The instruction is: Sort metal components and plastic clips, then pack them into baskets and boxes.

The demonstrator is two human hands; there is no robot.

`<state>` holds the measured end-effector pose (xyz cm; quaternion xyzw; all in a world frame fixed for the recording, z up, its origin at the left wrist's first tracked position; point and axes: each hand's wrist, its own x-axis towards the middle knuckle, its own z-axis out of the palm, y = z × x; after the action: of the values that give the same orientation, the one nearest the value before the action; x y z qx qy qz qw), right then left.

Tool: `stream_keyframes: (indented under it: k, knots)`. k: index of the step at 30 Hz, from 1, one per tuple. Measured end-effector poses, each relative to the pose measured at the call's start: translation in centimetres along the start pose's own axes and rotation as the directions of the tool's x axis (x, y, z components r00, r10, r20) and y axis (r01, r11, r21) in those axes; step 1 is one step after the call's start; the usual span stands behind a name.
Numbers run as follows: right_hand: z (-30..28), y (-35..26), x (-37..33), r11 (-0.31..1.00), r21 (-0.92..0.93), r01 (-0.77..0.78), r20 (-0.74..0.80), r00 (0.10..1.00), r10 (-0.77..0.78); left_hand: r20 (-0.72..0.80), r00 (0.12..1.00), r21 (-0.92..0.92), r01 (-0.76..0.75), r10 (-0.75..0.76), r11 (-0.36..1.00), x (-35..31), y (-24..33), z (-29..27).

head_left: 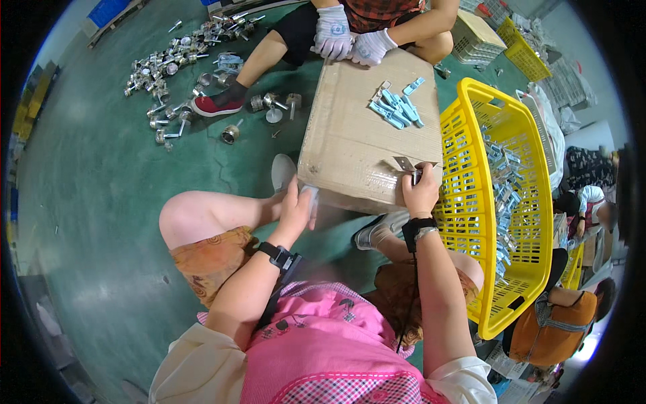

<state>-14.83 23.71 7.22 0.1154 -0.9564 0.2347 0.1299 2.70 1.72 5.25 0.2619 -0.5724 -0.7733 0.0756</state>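
A cardboard box (353, 128) stands in front of me. At its near left corner, my left hand (295, 212) is closed on a small whitish, translucent piece (310, 195), whose kind I cannot make out. Over the near right part of the box top, my right hand (422, 192) grips a metal piece with a flat plate (404, 163) sticking out to the left; a dark part shows by the fingers. Farther back on the box lie several light-blue clip-like pieces (397, 108), one with a metal loop.
At my right stands a yellow basket (471, 195) with many light-blue and metal pieces (505, 195). Opposite, a person's gloved hands (350, 44) rest on the box's far edge. Round metal parts with stems (171, 64) are scattered on the green floor (101, 202). Other people sit at far right.
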Motion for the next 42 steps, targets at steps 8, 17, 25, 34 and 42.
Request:
stream_keyframes:
  k: [8, 17, 25, 34, 42]
  knots:
    - [0.17, 0.23, 0.10, 1.000, 0.001, -0.013, 0.010, 1.000, 0.013, 0.047, 0.997, -0.027, 0.064, -0.063, 0.998, 0.40, -0.09, -0.32]
    - [-0.23, -0.01, 0.14, 0.999, -0.018, -0.048, 0.040, 0.998, 0.049, 0.020, 0.999, 0.013, 0.041, -0.041, 0.999, 0.18, 0.27, 0.18]
    - [-0.27, -0.15, 0.12, 0.999, -0.007, -0.041, 0.039, 0.998, 0.042, 0.010, 0.998, 0.044, 0.060, -0.061, 0.997, 0.29, -0.02, -0.03]
    - [-0.11, 0.01, 0.17, 0.999, -0.011, -0.037, 0.035, 0.999, 0.037, 0.010, 0.999, 0.062, 0.046, -0.047, 0.997, 0.15, 0.27, 0.01]
    - [-0.21, -0.09, 0.03, 1.000, -0.002, -0.024, 0.016, 1.000, 0.024, 0.015, 0.999, 0.065, 0.048, -0.049, 0.997, 0.18, -0.14, -0.15]
